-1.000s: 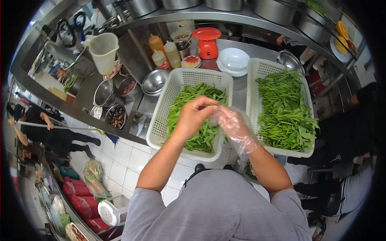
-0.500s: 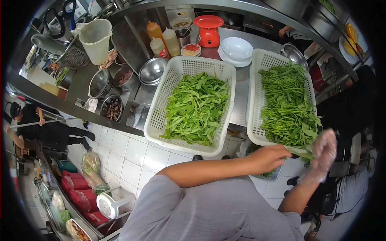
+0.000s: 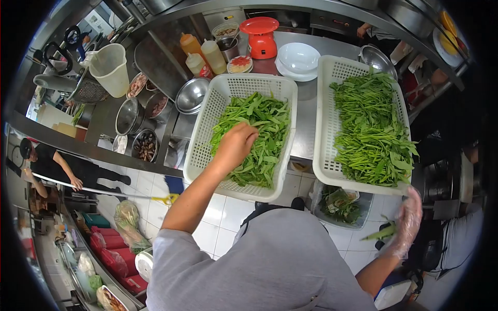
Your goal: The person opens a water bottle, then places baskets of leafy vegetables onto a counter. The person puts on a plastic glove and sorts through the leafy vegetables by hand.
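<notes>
My bare left hand [image 3: 236, 147] is over the left white basket [image 3: 193, 150], its fingers curled closed among leafy green stems [image 3: 262, 168]. Whatever its fingertips pinch blends into the greens beneath. On the right, my right hand [image 3: 409, 223] wears a clear plastic glove and is beside the front corner of the right white basket [image 3: 327, 155]. Its fingers stretch upward, somewhat blurred. A blurred green leafy piece [image 3: 380, 233] is in the air just left of that wrist. Long green vegetables [image 3: 371, 129] fill the right basket.
A grey bin [image 3: 358, 222] with green scraps stands on the floor below the right basket. Behind the baskets are a red scale [image 3: 260, 44], white bowls [image 3: 298, 61], sauce bottles [image 3: 212, 56] and metal bowls [image 3: 191, 98]. At left a person [image 3: 57, 166] holds a long pole [image 3: 104, 192].
My left hand has moved from beside my right hand to the left basket. My right hand has lowered slightly, and a green piece now shows apart at its wrist. The view has shifted.
</notes>
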Demonstrator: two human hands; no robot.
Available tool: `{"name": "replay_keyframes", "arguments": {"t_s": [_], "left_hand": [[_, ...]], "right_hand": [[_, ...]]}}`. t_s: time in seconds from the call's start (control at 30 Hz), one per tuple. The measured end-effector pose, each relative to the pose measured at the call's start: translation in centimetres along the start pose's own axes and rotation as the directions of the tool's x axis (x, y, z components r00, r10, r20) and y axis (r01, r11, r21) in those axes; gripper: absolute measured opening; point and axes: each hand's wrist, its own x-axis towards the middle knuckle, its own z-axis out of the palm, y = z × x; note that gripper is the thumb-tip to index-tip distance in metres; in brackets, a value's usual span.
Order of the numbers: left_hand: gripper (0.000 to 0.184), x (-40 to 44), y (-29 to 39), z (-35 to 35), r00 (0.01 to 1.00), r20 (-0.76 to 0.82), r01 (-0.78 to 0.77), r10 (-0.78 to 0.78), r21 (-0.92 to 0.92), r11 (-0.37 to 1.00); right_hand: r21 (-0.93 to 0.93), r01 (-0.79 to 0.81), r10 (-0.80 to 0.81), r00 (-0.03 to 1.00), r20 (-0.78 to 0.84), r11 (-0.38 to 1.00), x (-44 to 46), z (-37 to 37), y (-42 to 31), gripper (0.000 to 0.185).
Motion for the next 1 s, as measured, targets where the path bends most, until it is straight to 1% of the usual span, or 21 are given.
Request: {"name": "replay_keyframes", "arguments": {"t_s": [0.07, 0.1, 0.13, 0.23, 0.27, 0.3, 0.33, 0.37, 0.4, 0.43, 0.47, 0.5, 0.53, 0.6, 0.63, 0.7, 0.8, 0.87, 0.93, 0.97, 1.0], "left_hand": [[0.008, -1.4, -1.3, 0.9, 0.987, 0.071, -0.151, 0.142, 0.135, 0.979], [0.008, -2.0, -0.7, 1.4, 0.984, 0.122, -0.148, 0.126, 0.187, 0.971], [0.008, -2.2, -0.9, 2.0, 0.985, 0.120, -0.143, 0.122, 0.187, 0.972], [0.011, -3.3, -3.0, 4.2, 0.978, 0.180, -0.196, 0.103, 0.640, 0.743], [0.011, -3.3, -3.1, 3.8, 0.981, 0.172, -0.184, 0.094, 0.644, 0.742], [0.009, -3.3, -3.2, 3.2, 0.985, 0.154, -0.165, 0.083, 0.663, 0.730], [0.007, -3.3, -3.3, 2.5, 0.988, 0.137, -0.150, 0.076, 0.682, 0.716], [0.006, -3.0, -2.4, 1.0, 0.994, 0.109, -0.065, -0.003, 0.615, 0.785], [0.006, -2.9, -1.6, -0.4, 0.995, 0.104, -0.062, -0.004, 0.622, 0.781], [0.007, -2.9, -0.8, -1.8, 0.993, 0.002, 0.110, -0.118, 0.361, 0.926], [0.007, -3.0, -0.1, -2.9, 0.966, -0.059, 0.256, -0.253, 0.052, 0.965], [0.010, -3.1, 0.5, -3.7, 0.929, -0.012, 0.367, -0.369, -0.077, 0.927], [0.010, -3.5, 1.0, -3.8, 0.930, -0.014, 0.366, -0.368, -0.073, 0.928], [0.006, -4.3, 2.3, -3.3, 0.910, 0.076, 0.403, -0.408, -0.393, 0.827], [0.006, -4.7, 3.3, -2.5, 0.905, 0.123, 0.411, -0.408, -0.505, 0.759], [0.008, -5.8, 5.7, -0.5, 0.903, 0.200, 0.427, -0.381, -0.534, 0.730], [0.010, -6.5, 8.3, 1.5, 0.923, 0.196, 0.385, -0.331, -0.491, 0.781], [0.013, -6.9, 8.9, 2.2, 0.955, 0.094, 0.286, -0.280, -0.532, 0.797], [0.014, -7.2, 8.5, 2.4, 0.951, 0.119, 0.301, -0.285, -0.558, 0.773], [0.015, -7.2, 8.2, 2.2, 0.974, 0.093, 0.223, -0.204, -0.496, 0.839], [0.017, -7.1, 7.7, 1.8, 0.990, 0.070, 0.139, -0.120, -0.427, 0.893]], "right_hand": [[-0.033, 0.099, -0.098, 0.995, 0.031, 0.995, 1.4, 1.7, 0.7, 0.024], [-0.035, 0.099, -0.098, 0.995, 0.031, 0.994, 1.7, 2.5, 0.0, 0.024], [-0.022, 0.038, -0.035, 0.990, 0.136, 0.999, 1.6, 3.8, -1.0, 0.023], [-0.035, -0.005, 0.018, 0.929, 0.370, 0.999, 0.8, 7.2, -3.8, 0.020], [-0.048, 0.016, 0.009, 0.876, 0.483, 0.999, 0.5, 8.1, -4.4, 0.019], [-0.046, 0.022, 0.003, 0.870, 0.492, 0.999, 0.4, 9.0, -4.6, 0.019], [-0.023, 0.135, -0.099, 0.818, 0.566, 0.991, 0.2, 9.9, -4.5, 0.019], [0.011, 0.242, -0.195, 0.751, 0.631, 0.970, 0.1, 10.9, -4.4, 0.018], [0.019, 0.245, -0.201, 0.747, 0.634, 0.969, -0.1, 11.7, -4.3, 0.018], [0.023, 0.234, -0.189, 0.716, 0.673, 0.972, -0.3, 12.6, -4.3, 0.018], [0.027, 0.223, -0.176, 0.683, 0.708, 0.974, -0.6, 13.4, -4.4, 0.017], [0.007, 0.076, -0.057, 0.666, 0.744, 0.997, -1.1, 14.3, -5.0, 0.018], [0.012, 0.076, -0.059, 0.665, 0.745, 0.997, -1.4, 15.5, -5.5, 0.018], [0.042, -0.075, 0.011, 0.596, 0.803, 0.996, -2.0, 18.0, -5.8, 0.019], [0.044, -0.072, 0.008, 0.600, 0.800, 0.996, -2.8, 19.2, -5.7, 0.019], [0.208, 0.044, -0.193, 0.592, 0.783, 0.977, -4.0, 21.4, -4.9, 0.021], [0.164, 0.118, -0.202, 0.531, 0.823, 0.979, -4.5, 22.6, -2.5, 0.022], [0.182, 0.045, -0.177, 0.544, 0.820, 0.982, -4.4, 22.3, -1.9, 0.021], [-0.017, -0.322, 0.198, 0.538, 0.819, 0.946, -4.1, 21.4, -2.7, 0.017], [0.042, -0.241, 0.122, 0.626, 0.770, 0.970, -4.2, 21.5, -1.7, 0.015], [0.042, -0.239, 0.121, 0.626, 0.771, 0.970, -3.8, 20.9, -1.4, 0.015]]}}
